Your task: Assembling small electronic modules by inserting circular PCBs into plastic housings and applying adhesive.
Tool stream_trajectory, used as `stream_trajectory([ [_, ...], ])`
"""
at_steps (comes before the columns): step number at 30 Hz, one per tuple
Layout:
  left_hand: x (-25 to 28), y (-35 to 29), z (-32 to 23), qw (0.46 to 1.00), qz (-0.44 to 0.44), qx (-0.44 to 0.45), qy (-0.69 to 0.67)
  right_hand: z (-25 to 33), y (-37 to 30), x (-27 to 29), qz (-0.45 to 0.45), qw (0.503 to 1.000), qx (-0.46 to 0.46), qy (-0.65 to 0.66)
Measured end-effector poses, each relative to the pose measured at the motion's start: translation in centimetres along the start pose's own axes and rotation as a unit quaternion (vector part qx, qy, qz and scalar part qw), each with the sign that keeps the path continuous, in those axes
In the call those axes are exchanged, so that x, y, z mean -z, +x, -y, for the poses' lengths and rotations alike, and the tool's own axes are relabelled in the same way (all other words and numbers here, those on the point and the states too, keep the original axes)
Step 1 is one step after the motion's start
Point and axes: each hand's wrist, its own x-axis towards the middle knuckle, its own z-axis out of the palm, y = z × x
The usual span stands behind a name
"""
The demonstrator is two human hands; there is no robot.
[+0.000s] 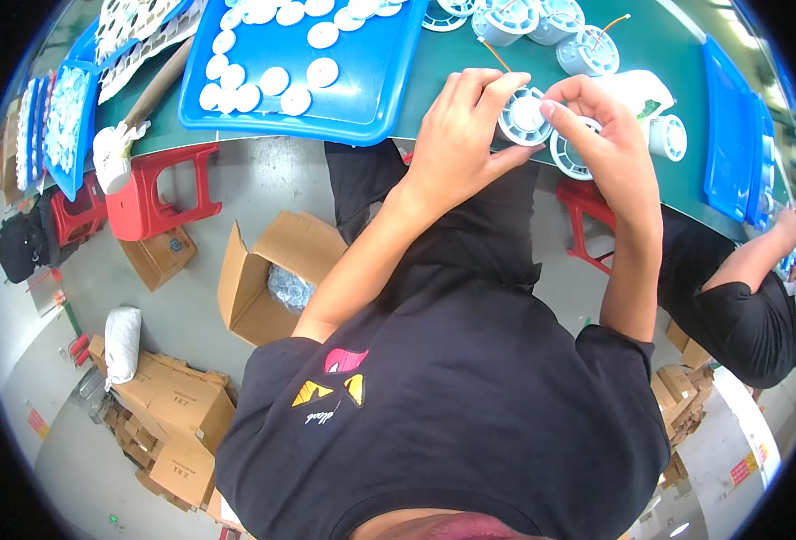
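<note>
left hand [464, 121] clamped on the housing [524, 121] at the desk [441, 58] edge, right hand [610, 139] at its rim, can't tell if gripping, looks like fitting work, next move probably needs steady alignment

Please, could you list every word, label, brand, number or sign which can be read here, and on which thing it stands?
None is clear enough to quote.
White lettering on the black T-shirt: small, slanted.
Dark print on the cardboard boxes: too small, blurred.
Red-and-yellow sign at left: too small.
Red-and-yellow sign at right: too small.
</note>
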Motion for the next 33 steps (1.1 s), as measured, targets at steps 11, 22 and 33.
stream_trajectory([
  [11, 0.3, 0.0, 0.0, 0.998, -0.019, -0.036, -0.038, -1.1, 0.3, 0.6, 0.063, 0.973, -0.032, 0.219],
  [22, 0.4, 0.1, -0.2, 0.997, -0.018, -0.025, -0.067, -0.8, 0.2, 0.3, -0.018, 0.979, 0.041, 0.200],
  [33, 2.6, 1.5, -5.5, 0.964, 0.026, 0.159, -0.213, 2.3, -2.1, -0.4, -0.105, 0.974, 0.104, 0.170],
])
